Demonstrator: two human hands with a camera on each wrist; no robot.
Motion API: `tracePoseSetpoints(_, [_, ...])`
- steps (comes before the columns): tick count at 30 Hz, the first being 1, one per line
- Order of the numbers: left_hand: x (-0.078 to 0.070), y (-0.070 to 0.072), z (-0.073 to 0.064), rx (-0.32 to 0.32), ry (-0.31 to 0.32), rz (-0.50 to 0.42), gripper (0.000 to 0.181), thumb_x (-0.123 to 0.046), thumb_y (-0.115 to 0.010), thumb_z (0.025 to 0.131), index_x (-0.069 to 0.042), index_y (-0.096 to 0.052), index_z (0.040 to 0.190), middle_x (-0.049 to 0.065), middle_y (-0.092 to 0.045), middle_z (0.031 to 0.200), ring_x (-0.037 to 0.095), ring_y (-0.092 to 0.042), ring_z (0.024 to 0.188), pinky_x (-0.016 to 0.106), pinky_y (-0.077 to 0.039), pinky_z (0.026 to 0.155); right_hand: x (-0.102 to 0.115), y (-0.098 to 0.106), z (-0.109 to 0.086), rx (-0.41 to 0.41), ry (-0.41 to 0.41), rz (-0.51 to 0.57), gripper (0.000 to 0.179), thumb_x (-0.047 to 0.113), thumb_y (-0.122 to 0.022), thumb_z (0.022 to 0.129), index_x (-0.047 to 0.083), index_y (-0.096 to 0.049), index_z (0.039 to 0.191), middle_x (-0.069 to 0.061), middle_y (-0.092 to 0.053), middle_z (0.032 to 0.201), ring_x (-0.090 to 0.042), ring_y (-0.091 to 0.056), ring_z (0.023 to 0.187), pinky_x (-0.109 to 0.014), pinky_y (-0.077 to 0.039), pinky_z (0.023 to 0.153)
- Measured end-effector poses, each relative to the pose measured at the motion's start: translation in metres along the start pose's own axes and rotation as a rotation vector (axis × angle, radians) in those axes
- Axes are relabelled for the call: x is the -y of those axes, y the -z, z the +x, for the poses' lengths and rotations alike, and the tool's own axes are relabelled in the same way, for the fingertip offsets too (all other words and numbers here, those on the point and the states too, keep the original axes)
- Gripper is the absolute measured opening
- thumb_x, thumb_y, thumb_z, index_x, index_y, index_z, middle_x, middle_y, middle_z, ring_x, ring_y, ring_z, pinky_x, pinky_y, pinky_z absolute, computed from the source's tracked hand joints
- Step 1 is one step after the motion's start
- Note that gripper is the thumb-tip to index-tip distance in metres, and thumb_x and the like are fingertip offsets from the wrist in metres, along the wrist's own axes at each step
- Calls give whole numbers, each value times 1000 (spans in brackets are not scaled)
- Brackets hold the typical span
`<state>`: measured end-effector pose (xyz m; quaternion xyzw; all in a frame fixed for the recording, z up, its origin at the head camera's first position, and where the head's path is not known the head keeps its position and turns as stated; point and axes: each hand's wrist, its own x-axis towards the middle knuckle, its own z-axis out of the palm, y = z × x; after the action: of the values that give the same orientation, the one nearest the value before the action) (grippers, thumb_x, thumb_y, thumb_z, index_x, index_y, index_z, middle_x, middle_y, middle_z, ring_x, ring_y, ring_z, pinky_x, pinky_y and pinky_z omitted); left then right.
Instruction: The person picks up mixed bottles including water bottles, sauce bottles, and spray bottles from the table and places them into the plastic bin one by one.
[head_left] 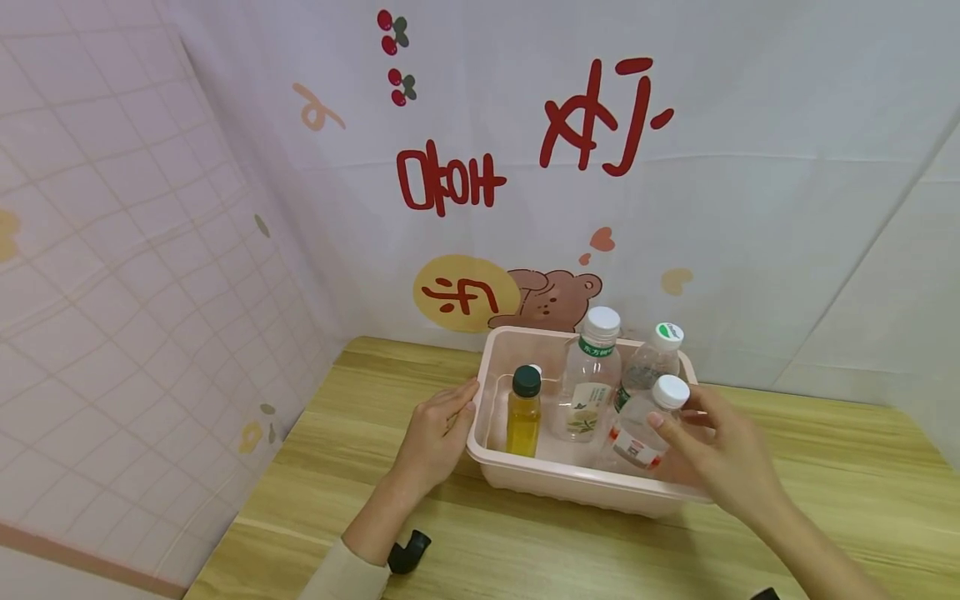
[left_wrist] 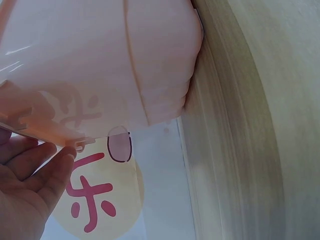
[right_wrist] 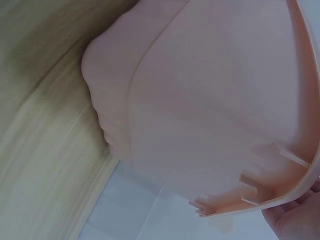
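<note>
A pale pink plastic basin [head_left: 592,477] stands on the wooden table with several bottles in it. My left hand [head_left: 433,433] grips its left rim; the left wrist view has the fingers [left_wrist: 50,172] against the rim's underside. Over the right rim reaches my right hand [head_left: 723,446], its thumb across a small clear bottle [head_left: 637,437] with a white cap and a red-and-white label. The fingers behind that bottle are partly hidden. In the right wrist view only part of the hand [right_wrist: 297,217] shows beyond the rim.
Inside the basin are a dark-capped bottle of yellow liquid [head_left: 523,421], a tall clear bottle [head_left: 588,392] with a green neck band, and a clear bottle [head_left: 648,367] with a green-marked cap. A printed white curtain [head_left: 750,250] hangs behind the table [head_left: 480,542].
</note>
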<state>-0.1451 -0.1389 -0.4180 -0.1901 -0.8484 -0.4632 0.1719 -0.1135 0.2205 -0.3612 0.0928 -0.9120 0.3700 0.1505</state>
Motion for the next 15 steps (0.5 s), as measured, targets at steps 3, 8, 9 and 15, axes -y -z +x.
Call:
tracePoseSetpoints(3, [1, 1, -1, -3, -2, 2, 35, -9, -59, 104, 2, -67, 136, 13, -66, 139, 29, -63, 129, 45, -51, 109, 1, -1, -2, 6, -5, 5, 45, 27, -79, 95, 6, -65, 133, -18, -73, 116, -42, -71, 104, -53, -56, 83])
tracePoseSetpoints(8, [2, 1, -2, -4, -11, 3, 35, -9, -59, 104, 3, -68, 135, 14, -66, 139, 30, -64, 129, 46, -51, 109, 4, -1, -4, 10, -2, 18, 45, 27, -79, 96, 5, -65, 133, -17, -72, 114, -41, -69, 106, -62, -51, 88])
tracePoseSetpoints(9, [2, 1, -2, -5, -12, 4, 35, -9, -60, 104, 3, -68, 135, 14, -66, 139, 30, -64, 129, 46, -51, 109, 4, -1, -5, 10, -2, 19, 45, 27, -79, 96, 6, -65, 132, -16, -73, 114, -41, -69, 106, -63, -51, 88])
tracePoseSetpoints(15, [2, 2, -4, -4, -20, 10, 34, -8, -60, 104, 3, -68, 135, 14, -66, 139, 30, -64, 129, 46, -50, 109, 3, -3, -8, 10, -1, 25, 44, 24, -80, 94, 8, -66, 133, -17, -73, 117, -41, -68, 106, -67, -51, 87])
